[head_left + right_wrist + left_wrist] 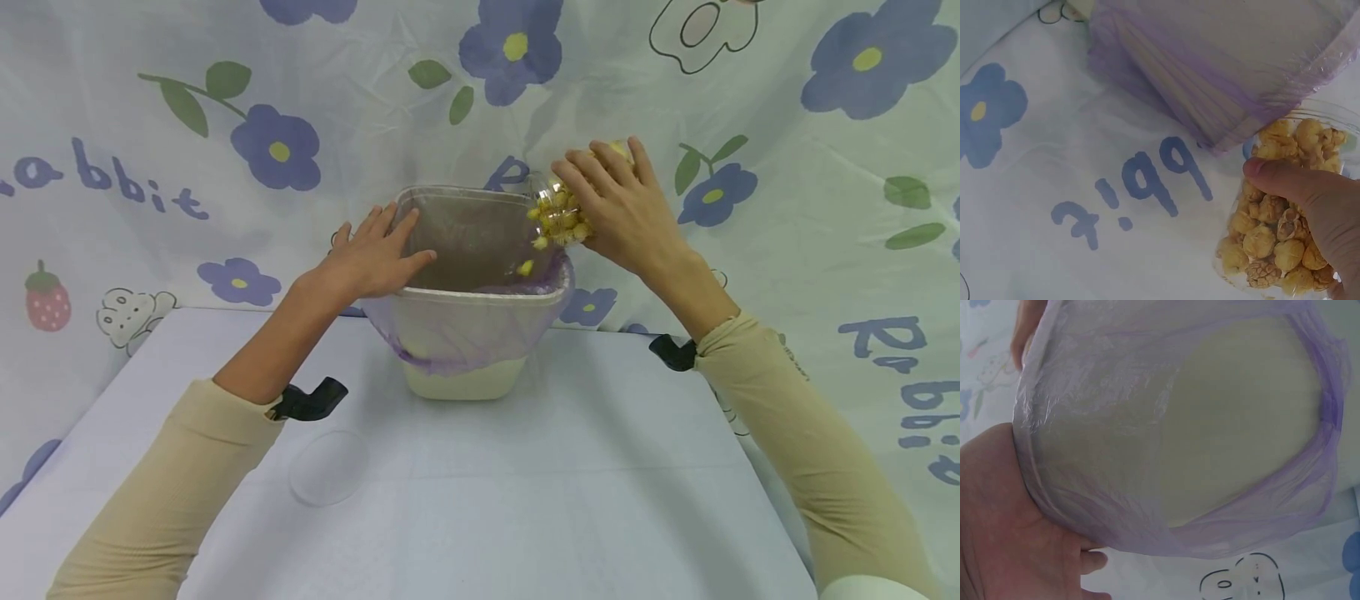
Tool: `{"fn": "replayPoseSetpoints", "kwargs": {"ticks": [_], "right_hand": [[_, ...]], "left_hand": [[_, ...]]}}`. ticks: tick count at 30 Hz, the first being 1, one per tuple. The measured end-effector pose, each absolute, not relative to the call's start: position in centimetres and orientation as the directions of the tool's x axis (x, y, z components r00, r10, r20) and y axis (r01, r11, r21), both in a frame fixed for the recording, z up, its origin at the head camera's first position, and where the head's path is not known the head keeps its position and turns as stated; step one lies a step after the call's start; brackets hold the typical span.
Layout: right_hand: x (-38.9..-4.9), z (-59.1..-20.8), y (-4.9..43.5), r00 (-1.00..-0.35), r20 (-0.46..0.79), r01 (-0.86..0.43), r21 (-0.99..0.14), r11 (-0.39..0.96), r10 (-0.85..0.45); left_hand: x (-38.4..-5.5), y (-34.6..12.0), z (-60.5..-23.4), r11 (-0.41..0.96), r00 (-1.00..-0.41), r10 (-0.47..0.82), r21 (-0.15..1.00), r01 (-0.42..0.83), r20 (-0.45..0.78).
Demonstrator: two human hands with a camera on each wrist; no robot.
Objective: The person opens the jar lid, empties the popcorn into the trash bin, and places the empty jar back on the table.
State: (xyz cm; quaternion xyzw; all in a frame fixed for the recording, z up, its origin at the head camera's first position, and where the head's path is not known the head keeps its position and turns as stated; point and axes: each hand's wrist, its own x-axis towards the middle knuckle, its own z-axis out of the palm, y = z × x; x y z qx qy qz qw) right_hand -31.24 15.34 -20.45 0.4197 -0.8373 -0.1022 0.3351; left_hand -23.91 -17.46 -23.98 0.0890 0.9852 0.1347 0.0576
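Observation:
My right hand (626, 212) grips a clear plastic jar (555, 218) of caramel popcorn (1272, 240), tipped with its mouth toward a white trash bin (465, 379). One yellow popcorn piece (526, 267) is in mid-air over the bin's opening. A thin purple garbage bag (468, 333) lines the bin and folds down over its outside. At the left rim rests my left hand (372, 254), fingers spread and mostly straight, thumb reaching over the opening. In the left wrist view that palm (1016, 512) lies against the bag-covered rim. The bin's bottom is hidden.
A round transparent lid (330, 468) lies on the white tabletop (510, 517), left and in front of the bin. Behind the table hangs a cloth (360, 108) printed with blue flowers and lettering. Dark wrist mounts (309, 400) are strapped at both sleeves.

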Motion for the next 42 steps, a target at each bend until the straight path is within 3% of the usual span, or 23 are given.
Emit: {"fn": "replayPoseSetpoints", "kwargs": {"ticks": [19, 27, 34, 42], "right_hand": [[-31.53, -20.84, 15.08, -0.356, 0.523, -0.627, 0.481, 0.613, -0.774], [-31.48, -20.74, 15.01, -0.361, 0.519, -0.627, 0.48, 0.614, -0.774], [-31.53, -20.68, 14.7, -0.364, 0.501, -0.612, 0.507, 0.607, -0.785], [-31.51, -20.79, 14.34, -0.322, 0.491, -0.572, 0.581, 0.579, -0.81]], "left_hand": [[-23.91, -17.45, -23.87, 0.948, -0.978, 0.189, 0.277, 0.156, -0.095], [-23.94, -17.46, -23.78, 0.949, -0.976, 0.192, 0.272, 0.159, -0.099], [-23.98, -17.48, -23.8, 0.948, -0.976, 0.194, 0.274, 0.161, -0.099], [-23.92, -17.48, -23.89, 0.945, -0.976, 0.197, 0.284, 0.164, -0.093]]}}
